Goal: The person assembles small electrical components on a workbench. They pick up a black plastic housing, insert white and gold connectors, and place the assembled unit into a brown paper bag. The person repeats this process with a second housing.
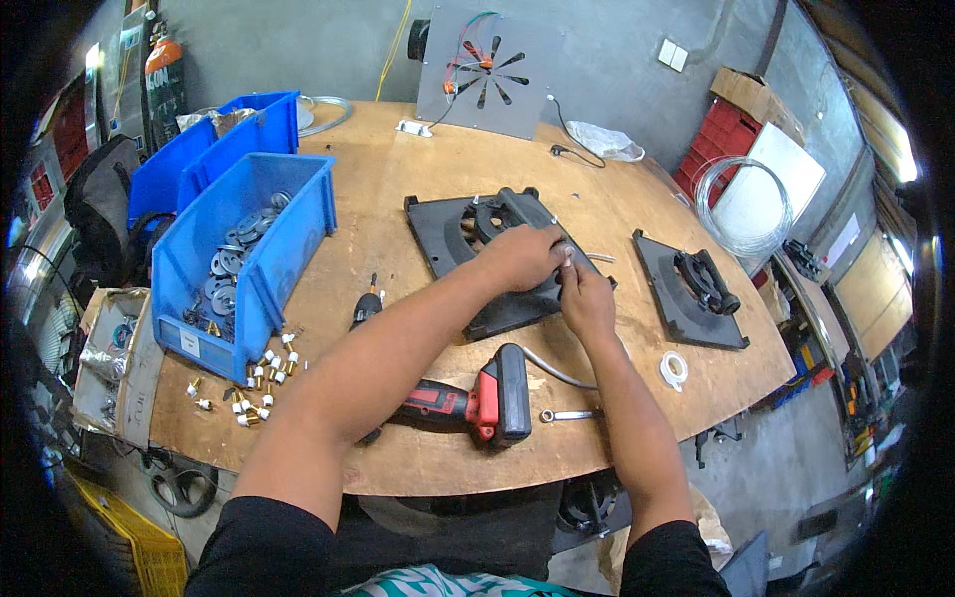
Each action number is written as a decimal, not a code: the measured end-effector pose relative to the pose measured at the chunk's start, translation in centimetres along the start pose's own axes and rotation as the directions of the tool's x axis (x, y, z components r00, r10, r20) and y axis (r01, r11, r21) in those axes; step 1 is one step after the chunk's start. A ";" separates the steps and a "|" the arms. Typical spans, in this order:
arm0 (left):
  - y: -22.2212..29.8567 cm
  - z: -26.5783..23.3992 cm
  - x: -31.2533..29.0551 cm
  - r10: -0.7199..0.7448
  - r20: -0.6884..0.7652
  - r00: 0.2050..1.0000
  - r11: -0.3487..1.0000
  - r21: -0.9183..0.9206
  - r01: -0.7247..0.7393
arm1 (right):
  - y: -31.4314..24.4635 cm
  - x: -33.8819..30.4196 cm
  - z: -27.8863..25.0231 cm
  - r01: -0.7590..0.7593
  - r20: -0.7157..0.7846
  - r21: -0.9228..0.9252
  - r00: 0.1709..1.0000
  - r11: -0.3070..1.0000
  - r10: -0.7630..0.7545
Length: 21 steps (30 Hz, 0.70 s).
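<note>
Both my hands meet over the right side of a black square plate point(438, 234) with a round black burner-like part on it. My left hand point(524, 257) has its fingers bent and pressed together against a small whitish piece, too small to name. Just below, my right hand point(587, 297) pinches at the same spot, thumb up. A thin grey tube point(601, 258) shows beyond the hands, and a grey hose point(557, 374) curves out under my right forearm. Nearer me lie a red and black cordless drill point(477, 403), partly under my left forearm, and a small wrench point(569, 415).
Blue bins point(239, 249), one with metal washers, stand left. White-and-brass fittings point(264, 378) lie loose beside them. A second black plate point(686, 294) and a white tape roll point(673, 370) lie right. A grey panel point(468, 99) leans at the back; coiled wire point(746, 214) is far right.
</note>
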<state>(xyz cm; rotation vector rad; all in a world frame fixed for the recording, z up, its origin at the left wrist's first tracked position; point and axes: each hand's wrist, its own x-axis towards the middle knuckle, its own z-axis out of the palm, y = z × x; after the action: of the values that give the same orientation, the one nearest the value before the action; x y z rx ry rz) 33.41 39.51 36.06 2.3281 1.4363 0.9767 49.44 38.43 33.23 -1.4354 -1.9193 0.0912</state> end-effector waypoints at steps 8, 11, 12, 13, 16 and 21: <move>0.2 0.0 0.0 0.008 0.002 1.000 1.000 0.024 -0.008 | -0.1 -0.1 0.0 0.022 -0.017 -0.046 1.000 0.999 -0.023; 0.1 0.0 0.0 0.008 0.005 1.000 1.000 0.002 -0.008 | 0.2 -0.2 0.2 -0.017 -0.019 0.050 1.000 0.999 0.018; 0.2 0.0 0.0 0.006 0.005 1.000 1.000 0.002 -0.006 | 0.3 -0.2 0.2 0.027 -0.050 0.010 0.998 1.000 -0.027; 0.1 -0.1 0.0 0.001 -0.001 1.000 1.000 0.002 -0.001 | 0.4 -0.3 0.0 0.043 -0.049 -0.046 0.998 0.998 -0.045; 0.0 -0.1 0.1 0.024 -0.001 1.000 0.999 0.030 -0.024 | 0.4 -0.3 -0.2 0.097 -0.015 -0.133 0.995 0.986 -0.099; 0.1 0.0 0.2 -0.011 0.016 1.000 1.000 0.016 0.011 | 0.5 0.2 -0.3 0.054 0.026 0.077 0.998 0.996 -0.056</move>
<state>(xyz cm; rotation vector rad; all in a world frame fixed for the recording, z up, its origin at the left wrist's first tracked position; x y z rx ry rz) 33.57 39.58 36.18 2.3312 1.4540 0.9450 49.98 38.68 33.35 -1.3367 -1.9551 0.1583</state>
